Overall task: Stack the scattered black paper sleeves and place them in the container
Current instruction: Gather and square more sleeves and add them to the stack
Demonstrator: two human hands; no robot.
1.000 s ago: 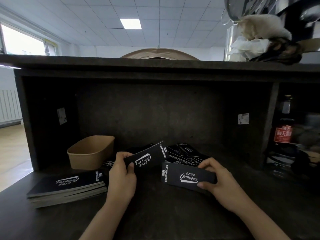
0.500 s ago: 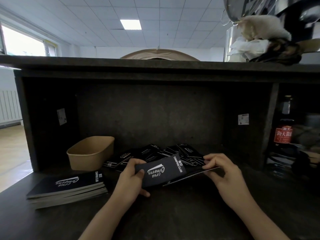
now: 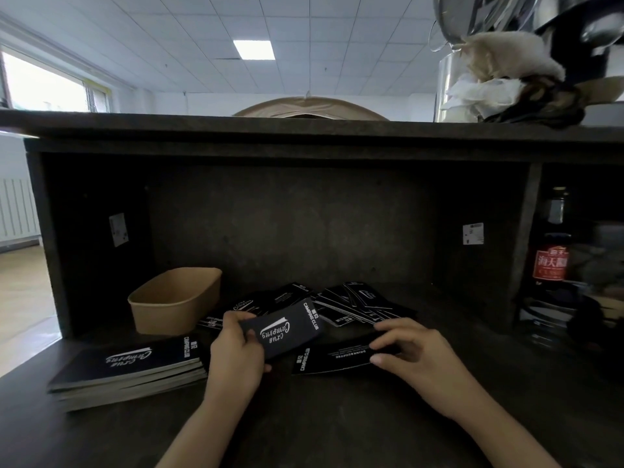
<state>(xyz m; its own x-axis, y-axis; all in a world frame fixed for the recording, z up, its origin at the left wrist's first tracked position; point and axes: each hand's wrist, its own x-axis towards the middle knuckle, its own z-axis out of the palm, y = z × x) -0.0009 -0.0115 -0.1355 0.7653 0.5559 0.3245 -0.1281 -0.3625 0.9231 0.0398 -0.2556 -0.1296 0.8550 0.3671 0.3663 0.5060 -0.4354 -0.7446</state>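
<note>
left hand [image 3: 236,358] gripped one black sleeve [image 3: 287,331]; right hand [image 3: 413,354] pinched another sleeve [image 3: 332,361] lying on the desk [image 3: 304,417].

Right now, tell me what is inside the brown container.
Nothing shows inside the brown container: only its far inner wall is visible, and its near wall hides the bottom. The neat stack of sleeves lies outside, in front of it.

bottle [image 3: 551,251] dim in shadow, forearms cut by bottom edge
</note>
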